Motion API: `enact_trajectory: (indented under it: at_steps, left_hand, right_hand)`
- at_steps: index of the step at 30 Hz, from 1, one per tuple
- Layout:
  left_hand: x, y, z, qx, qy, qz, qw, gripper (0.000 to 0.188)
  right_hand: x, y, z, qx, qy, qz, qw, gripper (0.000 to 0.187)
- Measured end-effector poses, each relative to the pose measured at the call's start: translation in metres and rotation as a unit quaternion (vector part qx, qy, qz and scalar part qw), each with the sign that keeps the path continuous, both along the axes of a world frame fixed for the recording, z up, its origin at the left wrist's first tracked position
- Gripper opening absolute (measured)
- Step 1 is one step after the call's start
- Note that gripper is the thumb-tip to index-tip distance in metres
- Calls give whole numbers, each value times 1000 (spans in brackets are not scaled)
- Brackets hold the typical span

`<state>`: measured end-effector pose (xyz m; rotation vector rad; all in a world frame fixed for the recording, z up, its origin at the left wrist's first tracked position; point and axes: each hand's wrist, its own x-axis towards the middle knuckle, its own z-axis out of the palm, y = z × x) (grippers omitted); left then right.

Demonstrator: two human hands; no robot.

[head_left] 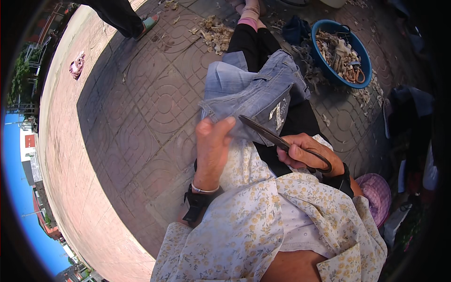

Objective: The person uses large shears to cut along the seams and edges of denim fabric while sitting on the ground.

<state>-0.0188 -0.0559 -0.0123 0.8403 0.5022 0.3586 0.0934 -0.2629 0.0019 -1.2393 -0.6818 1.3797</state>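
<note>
A pair of light blue jeans (237,96) with frayed edges lies across my lap and legs. My left hand (212,148) is closed on its near edge, thumb and fingers pinching the denim. In my right hand (307,151) is a pair of dark scissors (263,131), gripped round the black handle loops. The blades point up and left, and their tips reach close to my left thumb over the denim. The blades look nearly together; whether cloth lies between them I cannot tell.
A blue basin (365,85) at the far right holds cloth scraps (338,51) and orange-handled scissors (360,76). More scraps (213,35) litter the paving. Another person's sandalled foot (149,24) stands at the far left. Beside my right elbow is a pink checked hat (376,195).
</note>
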Motion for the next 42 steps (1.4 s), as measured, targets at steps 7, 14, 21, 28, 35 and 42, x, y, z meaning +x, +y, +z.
enact_trajectory:
  at_steps: [7,14,21,28,35,42]
  left_hand:
    - [-3,1,-5,67,64,-4,996,6]
    - [-1,-12,0,10,95,-12,995,11]
    - [2,-5,6,6,72,21,997,13]
    - [3,-5,9,5,66,23,998,13]
    - [5,-7,13,8,52,25,998,12]
    - [3,-8,6,69,37,22,997,7]
  right_hand:
    - [3,0,-5,5,-8,9,1000,54]
    - [0,6,-5,23,-1,-30,999,56]
    - [0,-3,-4,-1,19,3,1000,54]
    - [0,-3,-4,-4,14,2,1000,54]
    - [-1,-3,-2,-12,9,-2,1000,58]
    - [-2,-3,-6,-5,15,-5,1000,59]
